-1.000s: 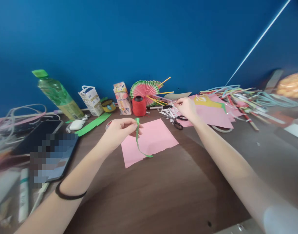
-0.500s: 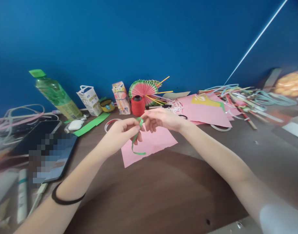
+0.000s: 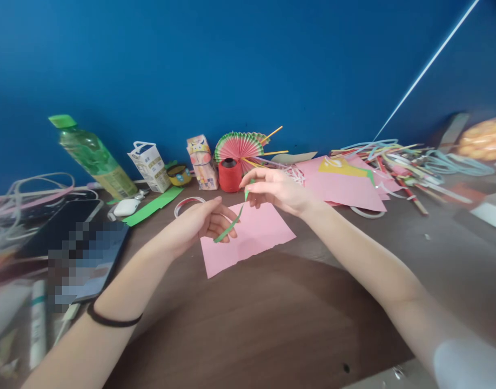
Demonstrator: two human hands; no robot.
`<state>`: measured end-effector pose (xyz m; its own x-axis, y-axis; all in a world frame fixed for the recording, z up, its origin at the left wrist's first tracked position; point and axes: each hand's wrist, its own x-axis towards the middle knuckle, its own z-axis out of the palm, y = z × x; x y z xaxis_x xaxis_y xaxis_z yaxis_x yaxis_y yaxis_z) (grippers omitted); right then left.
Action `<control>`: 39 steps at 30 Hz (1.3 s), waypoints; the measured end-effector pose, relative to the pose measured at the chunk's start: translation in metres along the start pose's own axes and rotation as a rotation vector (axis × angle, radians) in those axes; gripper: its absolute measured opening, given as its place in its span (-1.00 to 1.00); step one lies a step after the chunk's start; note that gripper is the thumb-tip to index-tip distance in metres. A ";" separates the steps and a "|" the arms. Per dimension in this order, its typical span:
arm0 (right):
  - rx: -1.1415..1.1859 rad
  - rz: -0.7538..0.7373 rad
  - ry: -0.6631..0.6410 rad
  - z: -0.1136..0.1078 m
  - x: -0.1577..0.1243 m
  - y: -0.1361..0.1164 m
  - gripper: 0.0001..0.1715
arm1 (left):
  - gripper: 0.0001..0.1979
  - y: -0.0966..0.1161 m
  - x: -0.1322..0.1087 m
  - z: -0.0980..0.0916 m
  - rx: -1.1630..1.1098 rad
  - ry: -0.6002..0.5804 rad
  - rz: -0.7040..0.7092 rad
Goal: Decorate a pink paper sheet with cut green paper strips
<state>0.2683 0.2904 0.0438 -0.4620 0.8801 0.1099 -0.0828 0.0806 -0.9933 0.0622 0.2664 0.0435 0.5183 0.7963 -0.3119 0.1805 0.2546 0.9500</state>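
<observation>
A thin green paper strip (image 3: 233, 221) stretches between both my hands above a pink paper sheet (image 3: 256, 237) on the brown table. My right hand (image 3: 274, 192) pinches the strip's upper end, fingers closed. My left hand (image 3: 201, 222) holds the lower end between thumb and fingers. A black band circles my left wrist.
Along the blue wall stand a green bottle (image 3: 92, 156), two small cartons (image 3: 149, 166), a red thread spool (image 3: 229, 175) and a paper fan (image 3: 239, 147). Pink and yellow sheets (image 3: 345, 186) with coloured strips lie at right. A phone (image 3: 84, 254) lies at left.
My right hand came back from the paper pile at right and took the strip's top end. The curled strip is now pulled straight between both hands.
</observation>
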 end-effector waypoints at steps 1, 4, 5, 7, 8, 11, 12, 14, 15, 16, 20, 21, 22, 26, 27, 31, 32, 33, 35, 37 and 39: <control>-0.042 -0.024 0.024 -0.004 0.001 0.000 -0.84 | -0.60 0.000 0.000 -0.002 0.001 -0.001 -0.020; -0.155 -0.083 0.081 -0.016 0.002 -0.002 -0.82 | -0.68 0.001 -0.001 -0.007 0.062 -0.045 -0.029; -0.195 -0.097 0.091 -0.019 0.001 -0.003 -0.82 | -0.70 0.001 -0.001 -0.009 0.092 -0.070 -0.021; -0.285 -0.122 0.105 -0.025 0.000 -0.006 -0.81 | -0.72 0.001 -0.002 -0.014 0.157 -0.112 -0.004; -0.330 -0.135 0.114 -0.027 0.000 -0.008 -0.80 | -0.72 0.001 -0.002 -0.017 0.192 -0.119 -0.003; -0.443 -0.148 0.143 -0.031 -0.003 -0.014 -0.79 | -0.72 0.000 -0.002 -0.030 0.285 -0.079 -0.020; -0.473 -0.138 0.150 -0.032 -0.004 -0.015 -0.79 | -0.72 -0.001 -0.001 -0.033 0.315 -0.061 -0.029; -0.527 -0.107 0.167 -0.034 -0.006 -0.018 -0.79 | -0.72 -0.002 0.000 -0.040 0.382 -0.049 -0.051; -0.552 -0.090 0.171 -0.035 -0.006 -0.018 -0.79 | -0.73 -0.002 0.000 -0.041 0.413 -0.055 -0.058; -0.577 -0.077 0.173 -0.036 -0.007 -0.019 -0.79 | -0.74 -0.003 0.001 -0.043 0.445 -0.064 -0.065; -0.672 0.001 0.150 -0.038 -0.006 -0.017 -0.83 | -0.79 -0.002 0.003 -0.041 0.588 -0.077 -0.086; -0.693 0.030 0.150 -0.038 -0.005 -0.017 -0.85 | -0.80 -0.001 0.003 -0.039 0.626 -0.075 -0.089; -0.715 0.057 0.157 -0.039 -0.004 -0.015 -0.86 | -0.80 -0.001 0.003 -0.039 0.661 -0.071 -0.086; -0.823 0.092 0.182 -0.042 0.001 -0.004 -0.90 | -0.78 -0.004 0.006 -0.040 0.756 -0.044 -0.051; -0.851 0.084 0.185 -0.042 0.003 0.001 -0.90 | -0.77 -0.007 0.009 -0.042 0.769 -0.027 -0.043; -0.957 0.077 0.153 -0.045 0.012 0.024 -0.89 | -0.75 -0.024 0.020 -0.050 0.861 0.140 -0.028; -0.976 0.084 0.159 -0.045 0.013 0.029 -0.88 | -0.74 -0.027 0.022 -0.051 0.878 0.185 -0.024; -0.988 0.091 0.165 -0.045 0.015 0.033 -0.86 | -0.74 -0.030 0.024 -0.052 0.889 0.214 -0.020; -1.006 0.105 0.153 -0.047 0.016 0.038 -0.82 | -0.74 -0.032 0.025 -0.052 0.898 0.243 -0.004; -1.021 0.127 0.098 -0.050 0.016 0.040 -0.81 | -0.75 -0.032 0.025 -0.051 0.902 0.255 0.004; -1.030 0.157 0.032 -0.053 0.015 0.040 -0.80 | -0.75 -0.030 0.024 -0.050 0.899 0.249 -0.004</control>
<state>0.3048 0.3319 0.0039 -0.3775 0.9260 -0.0089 0.7766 0.3113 -0.5477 0.0273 0.3057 0.0077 0.3407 0.9176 -0.2047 0.8150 -0.1798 0.5508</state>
